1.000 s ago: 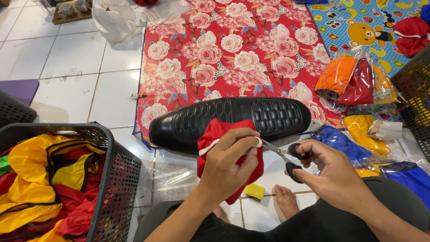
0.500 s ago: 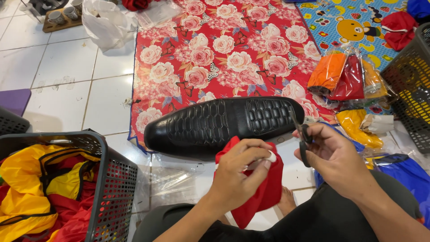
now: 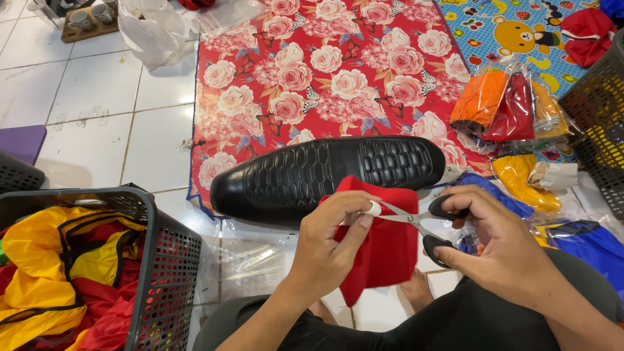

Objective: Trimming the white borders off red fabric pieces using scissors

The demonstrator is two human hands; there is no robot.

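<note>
My left hand (image 3: 335,237) pinches a red cloth piece (image 3: 383,244) together with a small white elastic band (image 3: 373,208) at its top edge. My right hand (image 3: 497,240) holds black-handled scissors (image 3: 422,221), fingers through the loops, with the blades pointing left at the white band. The cloth hangs down between my hands over my lap. A long black quilted cushion (image 3: 325,175) lies on the floor just beyond the hands.
A dark plastic basket (image 3: 166,260) of yellow and red fabric stands at the left. Bagged orange, red and yellow cloth (image 3: 507,107) lies at the right beside another dark basket (image 3: 598,123). A red floral mat (image 3: 325,71) covers the white tiles ahead.
My right hand has brought the scissors back from the right, and their blades now reach the white band. The red cloth has shifted slightly right and lower.
</note>
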